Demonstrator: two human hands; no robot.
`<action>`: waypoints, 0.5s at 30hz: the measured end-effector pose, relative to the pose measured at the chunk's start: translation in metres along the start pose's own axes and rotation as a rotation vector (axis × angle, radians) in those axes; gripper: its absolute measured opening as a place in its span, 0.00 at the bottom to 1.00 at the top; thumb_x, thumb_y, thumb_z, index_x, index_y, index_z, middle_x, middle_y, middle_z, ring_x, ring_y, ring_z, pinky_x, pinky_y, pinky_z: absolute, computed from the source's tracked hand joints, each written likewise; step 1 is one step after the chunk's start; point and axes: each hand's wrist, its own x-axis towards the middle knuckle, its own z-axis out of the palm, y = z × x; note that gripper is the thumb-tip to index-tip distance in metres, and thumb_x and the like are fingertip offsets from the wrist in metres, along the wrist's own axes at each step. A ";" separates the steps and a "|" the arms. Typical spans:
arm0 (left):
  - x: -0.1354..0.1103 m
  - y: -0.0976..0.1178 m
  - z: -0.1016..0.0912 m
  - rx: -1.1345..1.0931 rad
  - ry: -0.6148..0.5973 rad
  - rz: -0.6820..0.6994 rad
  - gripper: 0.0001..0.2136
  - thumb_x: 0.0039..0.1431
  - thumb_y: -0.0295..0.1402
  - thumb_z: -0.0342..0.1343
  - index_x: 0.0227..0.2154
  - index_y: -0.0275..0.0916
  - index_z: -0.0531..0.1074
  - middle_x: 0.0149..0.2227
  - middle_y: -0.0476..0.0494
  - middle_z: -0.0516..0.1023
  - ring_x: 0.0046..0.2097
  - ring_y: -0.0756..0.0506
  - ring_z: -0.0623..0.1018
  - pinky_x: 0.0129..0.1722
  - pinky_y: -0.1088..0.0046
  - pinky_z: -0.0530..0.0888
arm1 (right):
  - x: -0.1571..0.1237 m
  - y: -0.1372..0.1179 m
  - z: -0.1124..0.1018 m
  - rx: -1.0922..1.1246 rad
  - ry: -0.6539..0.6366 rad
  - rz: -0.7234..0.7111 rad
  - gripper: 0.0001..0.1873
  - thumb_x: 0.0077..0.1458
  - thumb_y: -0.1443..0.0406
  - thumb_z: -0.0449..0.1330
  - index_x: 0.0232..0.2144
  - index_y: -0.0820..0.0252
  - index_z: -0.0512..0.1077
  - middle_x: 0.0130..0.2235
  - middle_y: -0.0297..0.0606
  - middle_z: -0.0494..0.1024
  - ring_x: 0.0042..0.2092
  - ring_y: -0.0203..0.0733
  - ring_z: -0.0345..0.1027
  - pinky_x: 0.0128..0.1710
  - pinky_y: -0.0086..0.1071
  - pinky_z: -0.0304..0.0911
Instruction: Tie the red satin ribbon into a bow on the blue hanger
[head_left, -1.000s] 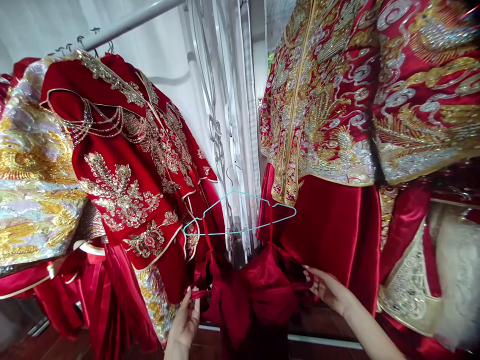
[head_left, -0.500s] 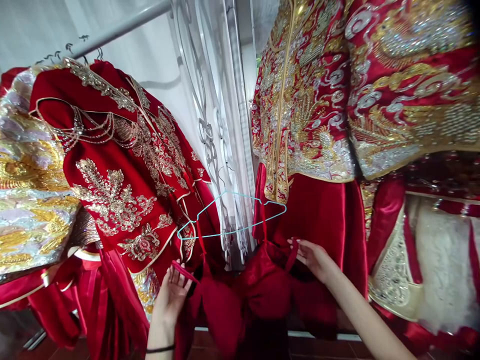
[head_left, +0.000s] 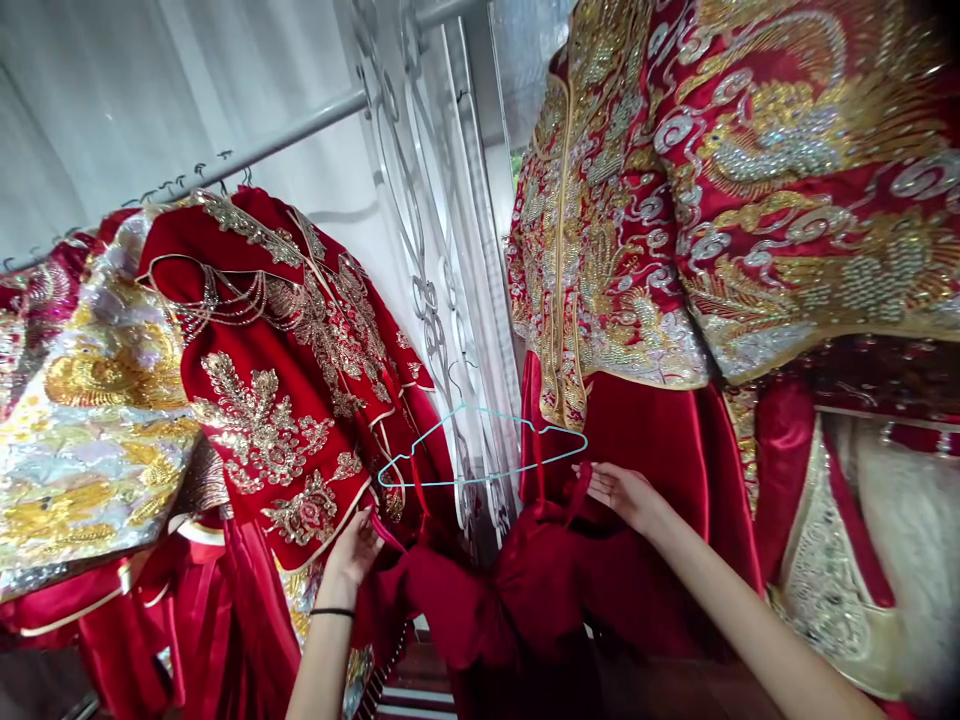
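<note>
A dark red dress (head_left: 465,600) with thin straps hangs from a light blue wire hanger (head_left: 487,478) in front of me. My left hand (head_left: 356,548) is closed on the dress's left shoulder strap (head_left: 388,533), pulling it out to the side. On the other side, my right hand (head_left: 619,495) pinches the right shoulder strap (head_left: 579,492) between thumb and fingers. Both narrow hanging loops still run over the hanger. The lower part of the dress falls into shadow and its hem is hard to make out.
To the left, a red jacket (head_left: 255,400) with silver beadwork and other garments hang on a metal rail (head_left: 300,130). A red and gold embroidered jacket (head_left: 600,230) hangs close on the right. White ornamental metalwork (head_left: 427,270) stands behind the hanger.
The view has shifted, so the racks and hanger appear lower and the left rack further right. Both hands keep hold of the straps, and the dress top now looks folded forward.
</note>
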 end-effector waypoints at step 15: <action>0.062 0.017 0.032 -0.202 0.033 -0.051 0.06 0.46 0.22 0.55 0.19 0.34 0.65 0.15 0.53 0.67 0.16 0.54 0.66 0.17 0.77 0.66 | 0.029 -0.022 0.013 0.108 0.181 -0.151 0.03 0.44 0.73 0.62 0.25 0.63 0.73 0.23 0.37 0.79 0.23 0.33 0.70 0.20 0.22 0.65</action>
